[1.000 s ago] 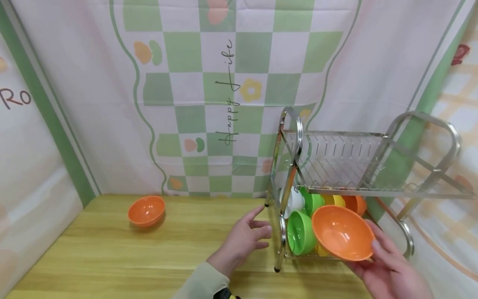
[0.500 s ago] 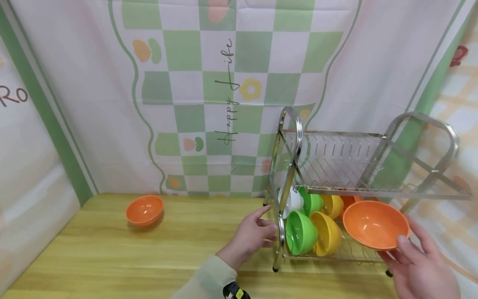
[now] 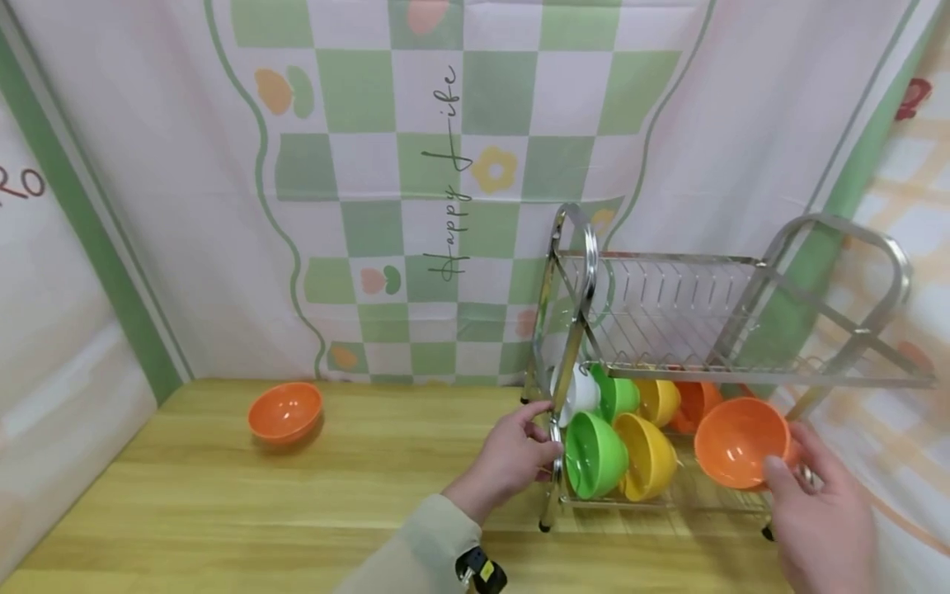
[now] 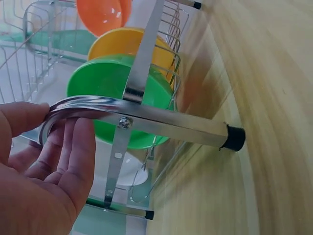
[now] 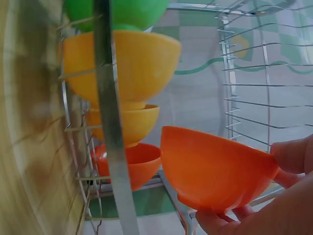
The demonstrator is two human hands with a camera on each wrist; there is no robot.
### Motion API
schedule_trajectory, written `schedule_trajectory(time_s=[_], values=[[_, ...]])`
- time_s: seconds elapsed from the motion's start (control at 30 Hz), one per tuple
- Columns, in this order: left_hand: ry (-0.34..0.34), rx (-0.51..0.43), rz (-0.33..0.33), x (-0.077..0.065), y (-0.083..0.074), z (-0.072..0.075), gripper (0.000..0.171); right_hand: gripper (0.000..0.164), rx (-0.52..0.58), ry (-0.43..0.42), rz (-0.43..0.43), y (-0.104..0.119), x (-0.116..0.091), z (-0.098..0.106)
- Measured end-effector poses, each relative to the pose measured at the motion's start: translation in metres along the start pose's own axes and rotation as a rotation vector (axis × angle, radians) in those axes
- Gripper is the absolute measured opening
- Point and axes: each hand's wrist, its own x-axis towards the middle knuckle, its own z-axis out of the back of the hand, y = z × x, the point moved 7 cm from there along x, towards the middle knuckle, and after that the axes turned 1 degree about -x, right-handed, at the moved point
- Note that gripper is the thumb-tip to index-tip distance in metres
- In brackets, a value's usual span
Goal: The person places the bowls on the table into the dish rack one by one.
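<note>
In the head view my right hand (image 3: 827,516) holds an orange bowl (image 3: 742,445) by its right side, in front of the lower tier of a metal dish rack (image 3: 712,375). The right wrist view has the bowl (image 5: 215,169) tilted, thumb at its rim and fingers at its base. My left hand (image 3: 512,458) grips the rack's left end; in the left wrist view thumb and fingers (image 4: 80,156) close round a curved chrome tube. On the lower tier, a green bowl (image 3: 596,455) and a yellow bowl (image 3: 647,458) stand on edge in the front row.
Behind them are white (image 3: 580,396), green (image 3: 618,396), yellow (image 3: 659,402) and orange (image 3: 696,404) bowls. Another orange bowl (image 3: 285,412) sits at the left of the wooden table (image 3: 297,511). A patterned curtain (image 3: 364,91) hangs behind.
The right hand has carried its orange bowl rightward from in front of the yellow bowl and turned it more upright. The left hand has moved right and taken hold of the rack.
</note>
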Motion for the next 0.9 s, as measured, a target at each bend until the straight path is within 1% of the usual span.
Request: schedule_trajectory(time_s=[0.07,0.13,0.2,0.37,0.47,0.73,0.9], values=[[-0.016,0.027,0.001,0.000,-0.001,0.001,0.065,0.061,-0.106,0.004,0.043,0.004,0.000,-0.003],[-0.025,0.046,0.005,0.000,-0.001,0.001,0.064,0.061,-0.143,0.018,0.079,0.005,0.000,-0.008],[-0.026,0.054,0.007,0.000,-0.001,0.001,0.064,0.060,-0.195,0.013,0.122,0.006,0.000,-0.012],[-0.033,0.064,0.012,-0.003,-0.003,0.000,0.062,0.056,-0.344,-0.007,0.266,0.005,0.002,-0.025],[-0.044,0.062,0.022,-0.004,-0.004,0.001,0.062,0.055,-0.398,0.013,0.299,0.001,0.005,-0.035],[-0.063,0.033,0.040,-0.005,-0.003,0.002,0.062,0.056,-0.425,0.068,0.348,-0.007,0.006,-0.049],[-0.070,0.010,0.049,-0.004,-0.001,0.003,0.061,0.058,-0.445,0.069,0.360,-0.005,0.004,-0.055]])
